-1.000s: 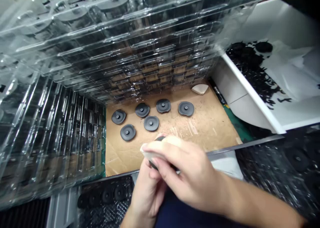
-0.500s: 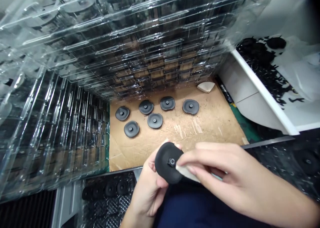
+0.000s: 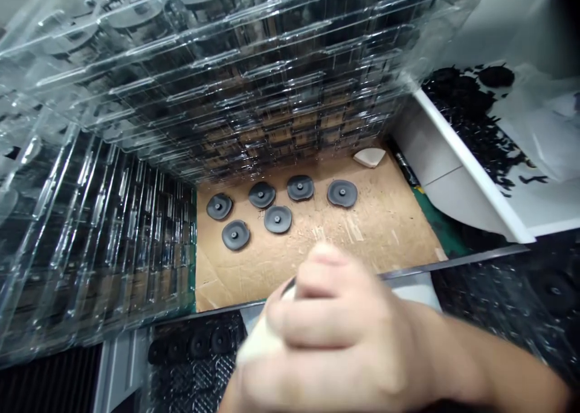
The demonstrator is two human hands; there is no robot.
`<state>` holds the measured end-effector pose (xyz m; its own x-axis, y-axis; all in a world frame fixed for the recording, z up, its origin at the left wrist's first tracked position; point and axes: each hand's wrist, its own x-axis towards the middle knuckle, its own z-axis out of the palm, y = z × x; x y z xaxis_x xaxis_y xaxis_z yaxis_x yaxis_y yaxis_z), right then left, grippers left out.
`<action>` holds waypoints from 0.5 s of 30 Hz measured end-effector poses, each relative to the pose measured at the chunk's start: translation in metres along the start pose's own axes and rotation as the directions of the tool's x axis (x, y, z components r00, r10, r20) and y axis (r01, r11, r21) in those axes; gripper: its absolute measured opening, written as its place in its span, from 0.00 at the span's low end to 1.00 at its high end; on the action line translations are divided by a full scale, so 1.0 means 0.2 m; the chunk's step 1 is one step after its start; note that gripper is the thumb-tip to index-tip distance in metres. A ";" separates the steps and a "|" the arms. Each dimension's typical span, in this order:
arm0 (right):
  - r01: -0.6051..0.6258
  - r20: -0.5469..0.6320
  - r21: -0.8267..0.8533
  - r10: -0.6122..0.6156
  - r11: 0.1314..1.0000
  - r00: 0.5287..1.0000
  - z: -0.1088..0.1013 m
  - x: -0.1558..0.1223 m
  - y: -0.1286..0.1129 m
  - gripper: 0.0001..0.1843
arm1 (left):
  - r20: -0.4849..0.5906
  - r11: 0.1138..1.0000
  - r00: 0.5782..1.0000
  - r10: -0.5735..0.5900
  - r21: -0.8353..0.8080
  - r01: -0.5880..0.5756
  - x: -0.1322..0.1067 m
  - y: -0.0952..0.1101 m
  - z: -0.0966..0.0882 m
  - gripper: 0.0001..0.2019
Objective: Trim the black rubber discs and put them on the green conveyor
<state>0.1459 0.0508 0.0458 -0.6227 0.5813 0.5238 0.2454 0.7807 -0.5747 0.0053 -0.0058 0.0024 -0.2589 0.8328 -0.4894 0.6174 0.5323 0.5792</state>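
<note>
My right hand (image 3: 335, 328), smeared by motion, is closed on a white wiping pad (image 3: 260, 342) at the bottom middle. Behind it, my left hand (image 3: 273, 295) is mostly covered; a strip of it and part of the wrist show. A thin dark edge of the black round disc (image 3: 288, 286) peeks out beside the left hand, which holds it. The disc's face and the left fingers are hidden by the right hand. Beyond both hands, several similar black discs (image 3: 278, 219) with small central studs lie on a cardboard sheet (image 3: 308, 250).
Tall stacks of clear plastic trays (image 3: 272, 92) wall in the back and left. A white bin (image 3: 471, 159) with small black parts stands at right. Another white pad (image 3: 370, 157) and a dark pen-like object (image 3: 405, 166) lie nearby. A tray of black discs (image 3: 199, 364) sits lower left.
My right hand has swept left with the pad, across the front of the disc and my left hand, covering most of both. The discs on the cardboard stay put.
</note>
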 end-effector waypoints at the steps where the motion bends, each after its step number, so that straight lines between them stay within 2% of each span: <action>1: 0.031 -0.006 0.076 -0.030 0.997 1.000 0.00 0.00 0.00 0.12 | 0.039 0.998 0.999 0.024 -0.054 -0.022 0.00 -0.01 0.00 0.27; 2: -0.003 -0.027 0.138 0.007 0.990 1.000 0.00 -0.01 0.02 0.12 | 0.176 0.951 0.983 0.054 -0.310 0.003 0.01 -0.01 0.00 0.29; 3: -0.106 -0.065 0.170 0.119 0.980 0.991 0.00 -0.02 0.05 0.11 | 0.310 0.826 0.944 0.116 -0.557 0.081 0.01 -0.02 -0.01 0.31; 4: -0.254 -0.100 0.186 0.275 0.949 0.956 0.00 -0.05 0.10 0.11 | 0.406 0.668 0.894 0.189 -0.721 0.186 0.01 -0.02 -0.02 0.33; 6: -0.533 -0.092 0.204 0.558 0.821 0.825 0.01 -0.12 0.19 0.10 | 0.512 0.363 0.801 0.308 -0.842 0.399 0.02 -0.03 -0.04 0.33; 7: -0.621 -0.056 0.194 0.641 0.759 0.765 0.03 -0.17 0.23 0.10 | 0.538 0.228 0.761 0.363 -0.843 0.488 0.02 -0.03 -0.05 0.31; 8: -0.671 -0.010 0.169 0.682 0.722 0.731 0.07 -0.23 0.27 0.10 | 0.549 0.134 0.733 0.402 -0.827 0.545 0.03 -0.03 -0.05 0.28; 10: -0.697 0.038 0.086 0.697 0.712 0.716 0.16 -0.35 0.31 0.13 | 0.541 0.077 0.729 0.420 -0.821 0.565 0.03 -0.04 -0.05 0.25; 13: -0.708 -0.049 -0.023 0.707 0.705 0.706 0.33 -0.52 0.31 0.20 | 0.534 0.046 0.748 0.394 -0.825 0.564 0.04 -0.05 -0.04 0.22; 15: -0.697 -0.098 -0.082 0.690 0.712 0.717 0.42 -0.58 0.28 0.21 | 0.543 0.037 0.751 0.376 -0.818 0.573 0.05 -0.06 -0.03 0.20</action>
<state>0.1693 0.0071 -0.1001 -0.2042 0.9781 0.0403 0.6699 0.1697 -0.7228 -0.0085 -0.0030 -0.0047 0.4408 0.7427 -0.5040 -0.7337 0.6216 0.2742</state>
